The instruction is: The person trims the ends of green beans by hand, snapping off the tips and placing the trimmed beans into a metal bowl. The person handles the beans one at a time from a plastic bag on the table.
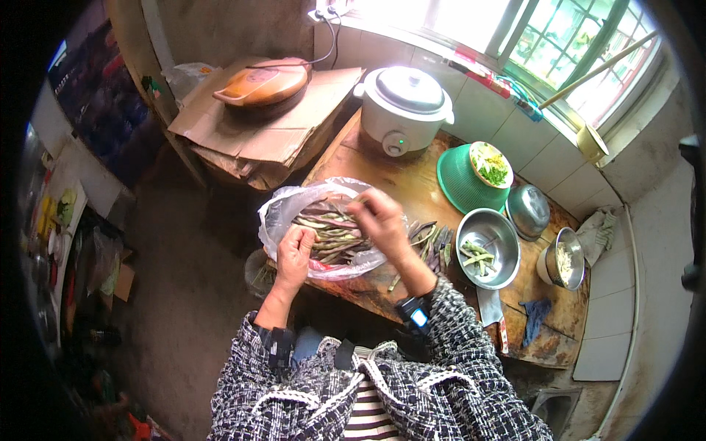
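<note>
A white plastic bag [270, 212] lies open at the table's edge, full of long purple-green bean pods [331, 234]. My left hand [294, 254] is at the bag's near left side, fingers curled and thumb pressed in; whether a pod is between them is hidden. Over the bag's right part, my right hand [379, 221] is blurred by motion, its fingers bent. I cannot tell what it holds. Right of the bag, more pods [436, 245] lie loose on the wooden table, partly behind my right forearm. Beside them stands a steel bowl [510, 259] with several green bean pieces [477, 257].
A cleaver [490, 308] sticks out from under the steel bowl. Behind are a green colander [463, 184] under a bowl of chopped greens [491, 165], an overturned metal bowl [528, 212] and a rice cooker [405, 110]. Far right stands a small bowl [571, 259], near a blue cloth [535, 321].
</note>
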`<action>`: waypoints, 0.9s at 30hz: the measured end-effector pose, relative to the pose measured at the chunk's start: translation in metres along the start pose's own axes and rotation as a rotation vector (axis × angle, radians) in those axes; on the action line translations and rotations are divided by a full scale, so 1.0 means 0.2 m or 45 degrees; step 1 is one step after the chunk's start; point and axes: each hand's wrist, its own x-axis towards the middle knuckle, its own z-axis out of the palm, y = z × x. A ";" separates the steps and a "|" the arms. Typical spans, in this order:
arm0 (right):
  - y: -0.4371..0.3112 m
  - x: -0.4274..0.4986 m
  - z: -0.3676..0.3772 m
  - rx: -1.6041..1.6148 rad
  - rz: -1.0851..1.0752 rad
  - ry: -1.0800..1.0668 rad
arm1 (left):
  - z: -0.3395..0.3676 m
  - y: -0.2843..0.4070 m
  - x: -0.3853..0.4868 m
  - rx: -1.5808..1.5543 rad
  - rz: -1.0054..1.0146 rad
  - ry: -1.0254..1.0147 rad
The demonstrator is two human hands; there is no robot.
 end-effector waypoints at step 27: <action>0.10 -0.13 -0.30 0.973 0.942 0.176 | 0.14 0.05 -0.10 0.528 0.253 -0.574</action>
